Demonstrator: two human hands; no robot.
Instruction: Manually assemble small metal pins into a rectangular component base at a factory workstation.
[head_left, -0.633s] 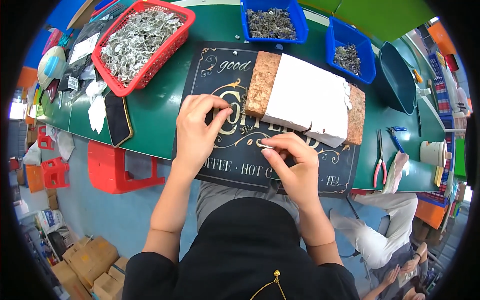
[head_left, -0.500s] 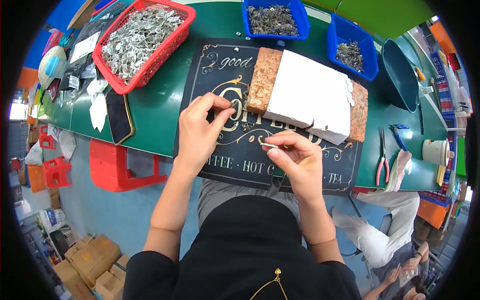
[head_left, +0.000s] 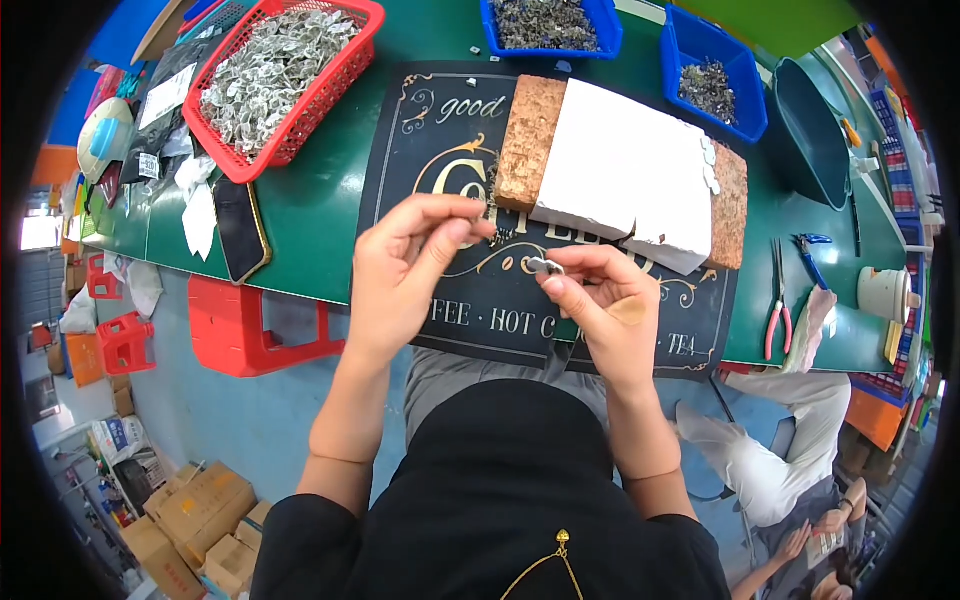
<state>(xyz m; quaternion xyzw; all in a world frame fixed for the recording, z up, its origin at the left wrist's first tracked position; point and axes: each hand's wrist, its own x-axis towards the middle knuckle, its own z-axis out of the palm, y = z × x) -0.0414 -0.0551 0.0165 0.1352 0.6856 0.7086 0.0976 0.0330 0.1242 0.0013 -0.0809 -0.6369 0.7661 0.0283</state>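
My right hand (head_left: 615, 305) pinches a small flat white-and-grey piece (head_left: 545, 266) between thumb and fingertips, above the dark printed mat (head_left: 480, 335). To its left, my left hand (head_left: 405, 275) is closed in a pinch, thumb against fingers. Whatever lies between those fingertips is too small to make out. A gap separates the two hands. Just beyond the left fingertips, tiny dark metal parts (head_left: 492, 188) lie loose on the mat, partly hidden by the hand. Behind my hands, a white foam block (head_left: 610, 165) rests over a brown cork-like block (head_left: 528, 140), with small white pieces (head_left: 709, 165) along its right edge.
A red basket (head_left: 313, 120) of flat pale pieces stands far left, near a phone (head_left: 240, 232). Two blue bins (head_left: 490, 40) (head_left: 755, 110) hold small metal parts. Pliers (head_left: 778, 300), a blue-handled tool (head_left: 808, 265) and a dark green basin (head_left: 800, 150) are right. Another person sits lower right.
My left hand has moved right, nearer the right hand. The white-and-grey piece has turned in my right fingers and now shows more of its face. The whole view has shifted slightly.
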